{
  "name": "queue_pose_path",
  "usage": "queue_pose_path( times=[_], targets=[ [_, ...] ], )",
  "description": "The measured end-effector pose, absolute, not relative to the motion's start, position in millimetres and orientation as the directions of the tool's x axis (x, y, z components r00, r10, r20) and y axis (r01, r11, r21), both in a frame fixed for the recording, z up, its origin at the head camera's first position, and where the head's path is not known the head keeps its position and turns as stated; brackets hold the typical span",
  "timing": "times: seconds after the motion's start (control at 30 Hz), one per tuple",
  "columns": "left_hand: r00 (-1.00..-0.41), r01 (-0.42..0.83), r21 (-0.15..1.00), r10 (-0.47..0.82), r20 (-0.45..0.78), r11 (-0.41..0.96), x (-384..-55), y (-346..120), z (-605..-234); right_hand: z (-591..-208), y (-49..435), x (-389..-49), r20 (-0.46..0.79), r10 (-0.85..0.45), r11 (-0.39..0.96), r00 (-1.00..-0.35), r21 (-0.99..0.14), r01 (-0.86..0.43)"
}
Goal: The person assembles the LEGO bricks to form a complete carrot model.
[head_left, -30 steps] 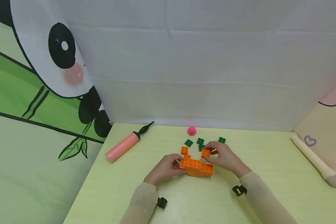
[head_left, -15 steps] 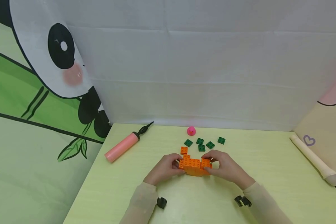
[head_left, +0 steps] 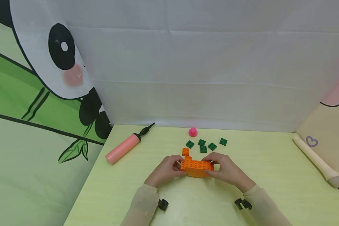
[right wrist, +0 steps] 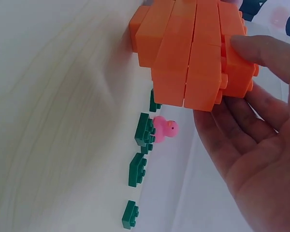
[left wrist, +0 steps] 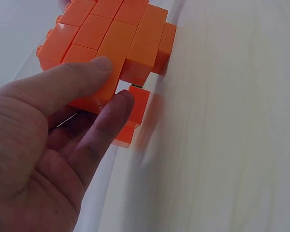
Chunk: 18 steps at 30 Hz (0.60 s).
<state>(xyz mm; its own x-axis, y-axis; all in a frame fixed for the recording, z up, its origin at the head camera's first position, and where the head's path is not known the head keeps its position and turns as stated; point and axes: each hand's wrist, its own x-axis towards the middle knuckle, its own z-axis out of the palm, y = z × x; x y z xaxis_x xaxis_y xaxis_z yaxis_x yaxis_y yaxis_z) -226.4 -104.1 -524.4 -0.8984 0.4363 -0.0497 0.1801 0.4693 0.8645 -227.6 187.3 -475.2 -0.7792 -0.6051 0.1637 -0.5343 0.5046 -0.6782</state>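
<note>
Several orange toy building bricks are joined into a stepped block (head_left: 196, 171), held between both hands over the table. My left hand (head_left: 167, 169) grips its left end; in the left wrist view the thumb lies flat along one brick side and the fingers curl behind. At the right end, my right hand (head_left: 226, 169) pinches a small orange brick (right wrist: 239, 72) between thumb and fingers. That brick sits on the block's studs at the top row, with a thin gap showing beside it in the right wrist view. A separate orange brick (head_left: 185, 152) lies just behind the block.
Several green bricks (head_left: 212, 146) lie scattered behind the block, with a pink rubber duck (head_left: 193, 132) near the table's back edge. At the left rests a pink hand pump (head_left: 122, 149) with a black nozzle. A pale roll (head_left: 316, 161) lies along the right edge.
My right hand has brought the small orange brick down from behind the block onto its right end, and the brick now sits lower there. The left hand keeps its grip.
</note>
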Motion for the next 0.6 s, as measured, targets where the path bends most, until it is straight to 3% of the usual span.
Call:
queue_pose_path(
  times=[0.6],
  targets=[
    [-0.898, 0.170, 0.871, 0.436, -0.056, 0.462, -227.1, -103.2, -524.4, -471.0, 183.8, -223.9, 0.101, -0.523, 0.625, -0.846, -0.629, -0.461]
  ],
)
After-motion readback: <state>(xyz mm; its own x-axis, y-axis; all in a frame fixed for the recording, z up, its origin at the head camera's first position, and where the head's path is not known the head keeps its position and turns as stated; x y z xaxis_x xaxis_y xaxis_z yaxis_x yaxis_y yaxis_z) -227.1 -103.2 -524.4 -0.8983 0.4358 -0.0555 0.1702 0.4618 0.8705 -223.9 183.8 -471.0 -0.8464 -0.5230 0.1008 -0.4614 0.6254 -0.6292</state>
